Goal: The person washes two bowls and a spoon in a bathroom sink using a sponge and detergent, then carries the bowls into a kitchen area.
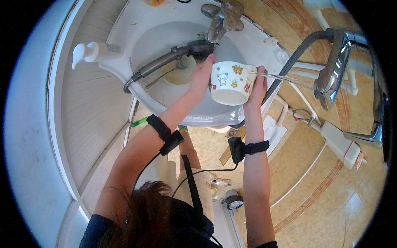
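Note:
Both my hands hold a white ceramic bowl point(231, 81) with printed cartoon bears, tilted on its side above the washbasin point(201, 104). My left hand point(202, 74) grips its left side, and my right hand point(259, 85) its right side. A thin stream of water runs from the chrome faucet point(333, 71) at the right to the bowl's right side. In the basin behind my left hand lies a pale round dish point(181, 74), partly hidden under a dark shower head point(161, 62) whose handle rests across the basin's rim. The bowl's inside is out of sight.
A white pump bottle point(96, 52) stands on the basin's left corner. An old metal tap point(221, 20) rises at the far edge. A grey corrugated hose point(297, 49) curves beside the basin on the right. Black cables hang from the bands on my forearms. A white wall panel borders the left.

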### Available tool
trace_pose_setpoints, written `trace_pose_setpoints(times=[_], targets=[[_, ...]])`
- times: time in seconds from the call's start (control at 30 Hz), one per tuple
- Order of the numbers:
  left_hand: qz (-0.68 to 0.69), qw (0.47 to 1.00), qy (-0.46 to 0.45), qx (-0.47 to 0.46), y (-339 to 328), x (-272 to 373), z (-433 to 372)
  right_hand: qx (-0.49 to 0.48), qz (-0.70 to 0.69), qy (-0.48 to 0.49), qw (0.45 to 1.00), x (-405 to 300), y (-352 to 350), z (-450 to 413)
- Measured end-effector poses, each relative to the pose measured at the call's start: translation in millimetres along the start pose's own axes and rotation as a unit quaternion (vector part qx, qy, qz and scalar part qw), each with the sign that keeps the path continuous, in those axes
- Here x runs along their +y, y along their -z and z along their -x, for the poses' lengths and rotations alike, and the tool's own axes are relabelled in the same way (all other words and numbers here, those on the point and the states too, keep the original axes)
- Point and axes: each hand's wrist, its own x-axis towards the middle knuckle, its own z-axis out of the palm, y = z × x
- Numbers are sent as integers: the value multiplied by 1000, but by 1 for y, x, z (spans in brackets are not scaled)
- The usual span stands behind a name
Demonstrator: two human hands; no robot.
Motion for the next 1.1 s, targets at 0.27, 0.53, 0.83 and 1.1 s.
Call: trace_pose_setpoints(times=[0.27, 0.53, 0.83, 1.1], targets=[[-241, 927, -188, 216, 6, 8, -7, -182, 565, 417, 688, -4, -7, 33], [-329, 903, -148, 231, 5, 31, -3, -232, 548, 242, 766, -17, -13, 40], [-305, 906, -136, 258, 12, 28, -14, -237, 493, 256, 797, -5, -8, 47], [-344, 893, -132, 259, 4, 6, -9, -232, 510, 249, 790, -13, -3, 39]])
